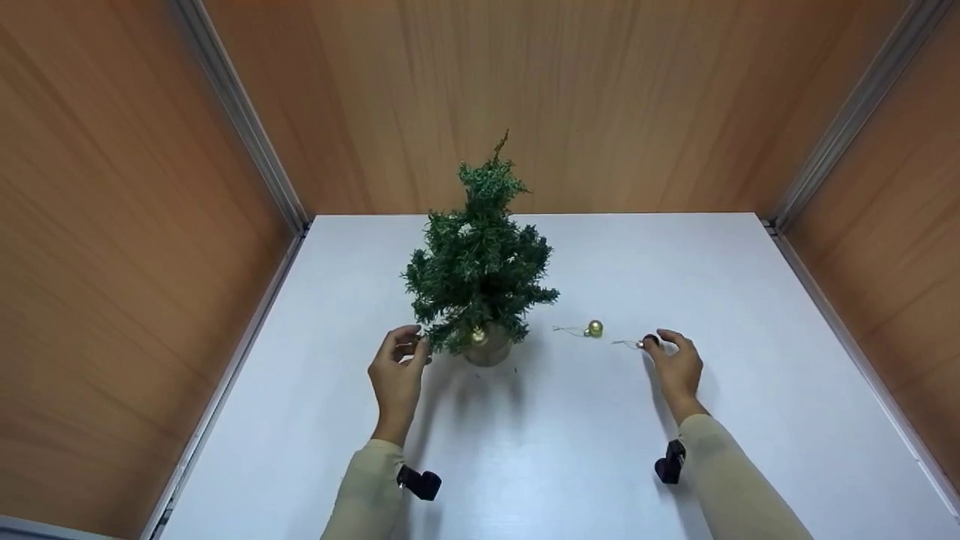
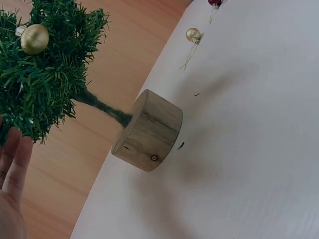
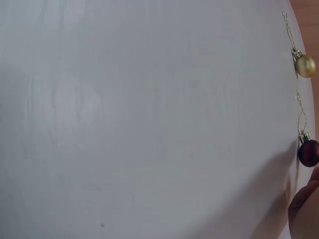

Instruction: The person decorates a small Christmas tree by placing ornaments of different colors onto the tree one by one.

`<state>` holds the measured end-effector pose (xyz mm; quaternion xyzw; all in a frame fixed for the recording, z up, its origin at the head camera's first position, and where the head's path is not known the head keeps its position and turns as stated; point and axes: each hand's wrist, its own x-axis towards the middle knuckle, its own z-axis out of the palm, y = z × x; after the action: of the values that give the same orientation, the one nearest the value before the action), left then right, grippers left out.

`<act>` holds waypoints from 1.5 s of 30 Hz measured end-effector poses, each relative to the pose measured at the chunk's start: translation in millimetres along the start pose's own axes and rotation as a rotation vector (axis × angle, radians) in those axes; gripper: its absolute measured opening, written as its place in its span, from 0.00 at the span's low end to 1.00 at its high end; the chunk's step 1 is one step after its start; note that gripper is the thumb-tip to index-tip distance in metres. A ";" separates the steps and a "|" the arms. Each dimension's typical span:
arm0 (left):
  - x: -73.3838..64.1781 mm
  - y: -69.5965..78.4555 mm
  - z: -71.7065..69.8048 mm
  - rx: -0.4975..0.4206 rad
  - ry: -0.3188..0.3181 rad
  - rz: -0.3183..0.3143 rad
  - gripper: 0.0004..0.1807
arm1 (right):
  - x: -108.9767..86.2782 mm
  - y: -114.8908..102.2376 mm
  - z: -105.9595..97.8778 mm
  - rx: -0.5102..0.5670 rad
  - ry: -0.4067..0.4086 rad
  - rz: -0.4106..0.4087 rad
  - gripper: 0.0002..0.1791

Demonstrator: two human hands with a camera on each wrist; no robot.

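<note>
A small artificial Christmas tree (image 1: 484,262) stands on a round wooden base (image 2: 152,132). One gold bauble (image 2: 35,39) hangs low on its front branches. My left hand (image 1: 399,371) is at the lower left branches, fingers loosely bent; in the left wrist view the fingers (image 2: 19,164) reach up against the greenery, tips partly hidden. To the right of the tree, my right hand (image 1: 679,371) has thumb and index finger at a dark red bauble (image 3: 310,153), pinching it low over the table. Its thin string loop trails leftward.
A second gold bauble (image 1: 595,328) with a string loop lies on the white table (image 1: 540,465), between the tree and the red bauble. Small dark bits (image 2: 181,145) lie by the base. Wooden panels (image 1: 555,105) enclose the table at the back and both sides.
</note>
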<state>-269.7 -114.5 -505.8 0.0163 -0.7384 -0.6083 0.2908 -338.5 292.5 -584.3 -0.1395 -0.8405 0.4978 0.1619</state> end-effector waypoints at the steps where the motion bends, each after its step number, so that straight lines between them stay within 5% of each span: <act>1: 0.1 0.7 -0.1 -0.001 -0.004 -0.002 0.12 | -0.5 1.3 0.1 0.000 0.000 -0.005 0.21; 6: -3.1 14.8 -1.9 -0.006 -0.013 0.000 0.11 | -0.8 4.8 0.4 -0.027 0.000 -0.016 0.22; 25: -4.7 11.9 -4.3 -0.048 -0.010 -0.044 0.12 | 0.8 5.9 4.6 -0.105 0.005 0.037 0.23; 37: -8.0 11.5 -2.2 -0.123 -0.106 -0.086 0.17 | -0.5 5.7 5.1 -0.125 -0.036 0.085 0.26; 45: -5.3 -13.3 3.6 -0.093 -0.108 -0.091 0.18 | 1.3 5.2 7.3 -0.142 -0.037 0.069 0.25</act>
<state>-271.3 -112.7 -520.4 0.0036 -0.7224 -0.6545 0.2229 -342.4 289.7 -592.0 -0.1704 -0.8712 0.4448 0.1186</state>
